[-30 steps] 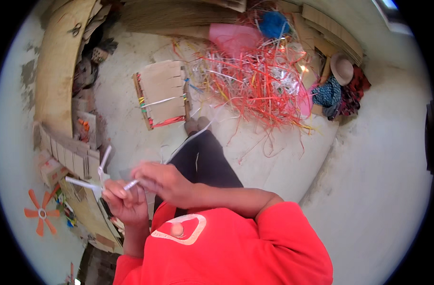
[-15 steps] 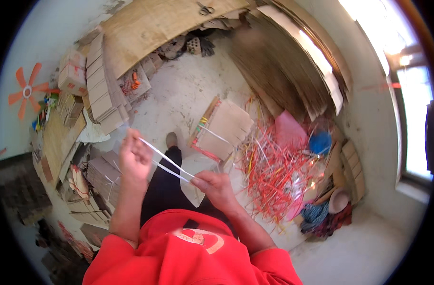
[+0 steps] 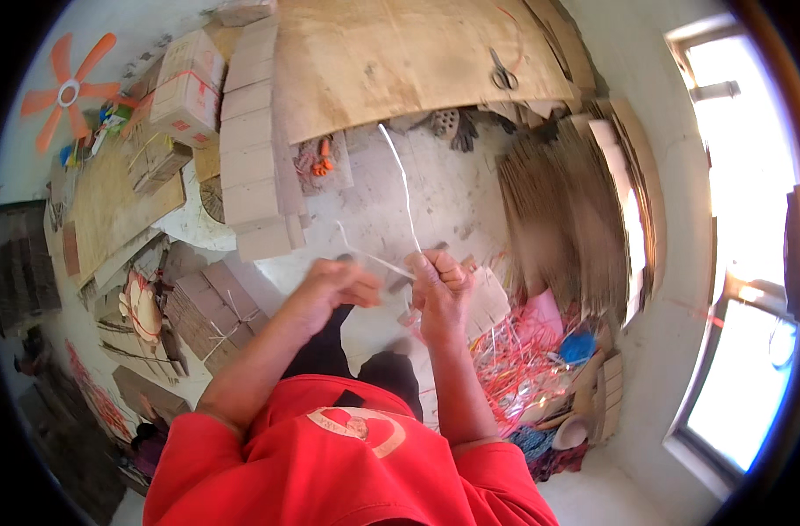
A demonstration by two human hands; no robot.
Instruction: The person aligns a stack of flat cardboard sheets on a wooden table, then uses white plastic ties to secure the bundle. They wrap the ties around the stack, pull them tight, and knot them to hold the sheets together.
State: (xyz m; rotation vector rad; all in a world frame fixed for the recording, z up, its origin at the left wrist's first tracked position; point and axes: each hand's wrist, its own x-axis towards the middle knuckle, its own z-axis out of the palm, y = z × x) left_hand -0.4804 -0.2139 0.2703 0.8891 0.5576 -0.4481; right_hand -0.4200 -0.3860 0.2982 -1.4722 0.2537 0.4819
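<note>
I hold a thin white plastic strip (image 3: 406, 197) between both hands at chest height, above my lap and the pale concrete floor (image 3: 453, 188). My right hand (image 3: 441, 285) is closed in a loose fist, its fingers (image 3: 453, 267) pinched around the strip so that one long end stands up and curves away from me, while a shorter end runs sideways to my left hand (image 3: 334, 285). The left fingers (image 3: 358, 289) are curled shut on that shorter end, which keeps the piece taut between the two grips. The hands sit close together, nearly touching, so I can work the strip at one spot. Just below my right hand lies a tangle of red and pink plastic strips (image 3: 518, 359), within easy reach. A stack of pale cardboard pieces (image 3: 251, 149) stands to my left, a large brown cardboard sheet (image 3: 400, 61) lies ahead with a pair of scissors (image 3: 503, 74) on it, and an orange fan (image 3: 67, 88) sits far left.
</note>
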